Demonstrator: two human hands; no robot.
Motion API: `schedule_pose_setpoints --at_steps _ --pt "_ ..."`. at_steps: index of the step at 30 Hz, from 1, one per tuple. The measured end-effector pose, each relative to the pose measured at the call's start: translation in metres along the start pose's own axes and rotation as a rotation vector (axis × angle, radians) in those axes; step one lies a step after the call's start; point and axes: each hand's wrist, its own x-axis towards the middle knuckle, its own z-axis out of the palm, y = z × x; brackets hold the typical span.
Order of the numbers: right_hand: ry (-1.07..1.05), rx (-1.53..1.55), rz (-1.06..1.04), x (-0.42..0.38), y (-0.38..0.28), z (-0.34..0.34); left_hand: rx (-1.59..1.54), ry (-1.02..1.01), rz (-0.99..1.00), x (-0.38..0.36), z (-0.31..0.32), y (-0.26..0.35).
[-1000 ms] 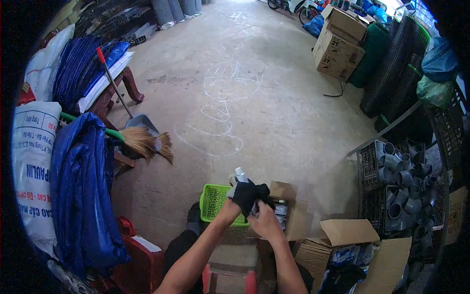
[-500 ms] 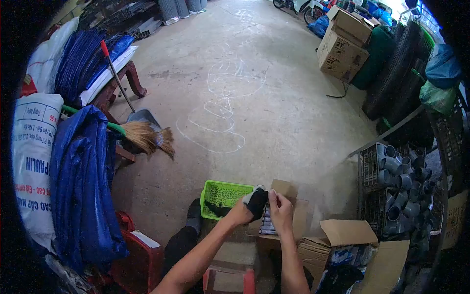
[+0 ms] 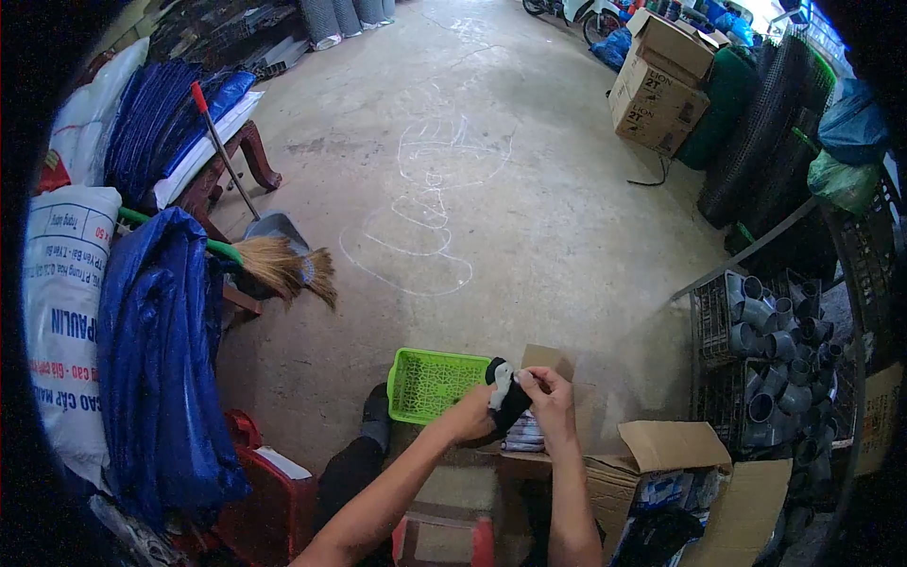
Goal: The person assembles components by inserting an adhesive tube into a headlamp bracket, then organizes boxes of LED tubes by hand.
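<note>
My left hand [image 3: 472,417] is closed around a soft black-and-grey cloth item [image 3: 511,404], folded or bunched so its full shape does not show. Opposite it, my right hand [image 3: 552,397] pinches with thumb and fingertips at the upper right side of the cloth, close to its light grey part. Directly left of the cloth stands a bright green plastic basket [image 3: 401,387] with a perforated bottom. Under my hands, an open cardboard box [image 3: 548,358] holds several small pale packets [image 3: 525,433], partly covered by my right wrist.
Another open carton [image 3: 673,444] with blue-and-white packets sits at lower right. Crates of grey pipe fittings [image 3: 775,350] line the right side. At left are a blue tarpaulin [image 3: 156,359], a red chair [image 3: 269,501], a straw broom [image 3: 274,265] and a dustpan [image 3: 276,227].
The black cloth part that lay over the green basket is out of it. The cloth has turned, its grey part now facing up between my hands. My right hand has shifted slightly right and down.
</note>
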Motion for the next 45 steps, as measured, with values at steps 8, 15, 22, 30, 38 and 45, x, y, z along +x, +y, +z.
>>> schedule_pose_setpoints --at_steps 8,15,22,30,38,45 --pt "0.231 0.363 0.093 0.011 0.006 -0.020 -0.034 -0.084 -0.200 0.004 -0.004 0.012" --pt "0.355 0.462 0.089 0.012 0.001 -0.022 -0.224 0.080 -0.113 0.006 0.006 -0.001" --pt "0.354 0.382 0.044 0.012 -0.002 -0.023 -0.229 0.180 -0.278 0.001 -0.010 0.025" --pt "0.389 0.318 -0.038 0.012 -0.006 -0.034 -0.211 0.460 -0.266 0.007 0.005 -0.018" --pt "0.033 0.189 -0.080 0.004 -0.009 -0.029 -0.831 0.655 -0.334 0.012 -0.033 0.016" --pt "-0.074 0.223 0.064 0.010 0.017 -0.030 -0.061 0.791 -0.268 0.001 -0.045 0.018"
